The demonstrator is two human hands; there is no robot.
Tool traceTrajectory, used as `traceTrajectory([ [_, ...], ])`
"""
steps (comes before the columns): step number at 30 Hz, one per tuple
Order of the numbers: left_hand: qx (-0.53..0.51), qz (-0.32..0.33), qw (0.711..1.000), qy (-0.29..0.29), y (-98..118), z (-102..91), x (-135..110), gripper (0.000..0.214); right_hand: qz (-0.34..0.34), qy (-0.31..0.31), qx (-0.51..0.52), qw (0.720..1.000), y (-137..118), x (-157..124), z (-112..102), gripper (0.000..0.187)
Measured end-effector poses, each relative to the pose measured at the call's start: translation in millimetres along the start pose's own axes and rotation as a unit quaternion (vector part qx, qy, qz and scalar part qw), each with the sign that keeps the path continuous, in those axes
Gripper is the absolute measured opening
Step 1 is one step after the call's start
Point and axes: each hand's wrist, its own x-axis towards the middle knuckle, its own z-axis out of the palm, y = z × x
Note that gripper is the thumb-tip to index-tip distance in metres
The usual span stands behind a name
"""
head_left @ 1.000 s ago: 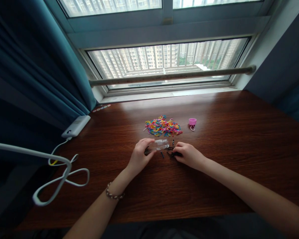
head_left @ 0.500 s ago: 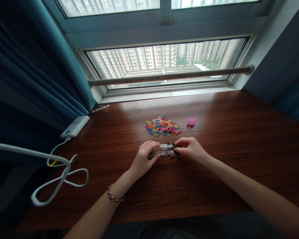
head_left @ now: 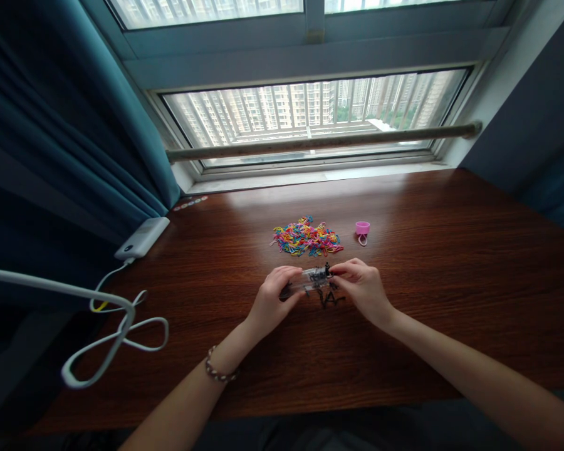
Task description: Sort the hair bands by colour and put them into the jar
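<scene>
My left hand (head_left: 271, 298) grips a small clear bottle (head_left: 309, 279) lying sideways just above the brown wooden table (head_left: 432, 294). Pinched fingers of my right hand (head_left: 361, 287) press small black bands at the bottle's mouth. A few loose black bands (head_left: 329, 302) lie on the wood under the hands. Behind them sits a pile of coloured rubber bands (head_left: 306, 238), with a pink cap (head_left: 362, 229) to its right.
A white power bank (head_left: 141, 238) lies at the table's left edge, its white cable (head_left: 122, 322) looping off the side. A teal curtain (head_left: 75, 125) hangs at the left. The window with a metal rail (head_left: 319, 143) runs along the back.
My right hand rose from the black bands on the table to the bottle's mouth, carrying bands. The left hand lifted and turned the bottle slightly toward it.
</scene>
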Motion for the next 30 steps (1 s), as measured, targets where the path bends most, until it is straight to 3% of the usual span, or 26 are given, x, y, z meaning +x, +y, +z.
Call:
traceTrajectory([
  [5,-0.018,-0.008,1.000,-0.001,1.8,0.4,-0.5,0.038,-0.027,-0.005,0.001,1.000,1.6,0.8,2.5,0.010],
  [10,-0.026,-0.022,0.999,0.005,1.9,-0.6,-0.2,0.038,0.022,-0.029,0.070,0.997,-5.0,4.3,0.9,0.011],
  [14,-0.049,-0.044,0.998,0.016,0.9,0.5,-1.5,0.036,0.002,-0.051,0.101,0.994,-10.9,5.9,-5.5,0.012],
  [19,-0.169,-0.088,0.977,0.090,-3.6,4.3,-3.4,0.039,-0.020,-0.056,0.068,0.996,-17.2,5.7,-18.5,0.015],
  [21,-0.226,-0.105,0.961,0.122,-5.6,4.4,-3.0,0.043,-0.039,-0.120,0.017,0.992,-20.0,3.5,-26.3,0.015],
  [23,-0.259,-0.123,0.947,0.142,-7.0,3.3,-1.8,0.044,-0.083,-0.225,-0.055,0.969,-21.0,-1.5,-34.6,0.022],
  [25,-0.266,-0.139,0.940,0.162,-7.6,1.6,-0.3,0.042,-0.130,-0.343,-0.111,0.923,-18.1,-9.4,-41.4,0.031],
  [27,-0.264,-0.151,0.936,0.177,-7.6,0.3,1.0,0.040,-0.150,-0.435,-0.133,0.878,-10.9,-18.9,-44.6,0.028],
  [30,-0.270,-0.156,0.934,0.176,-7.3,0.9,1.7,0.039,-0.145,-0.473,-0.137,0.858,1.9,-30.0,-42.9,0.010],
])
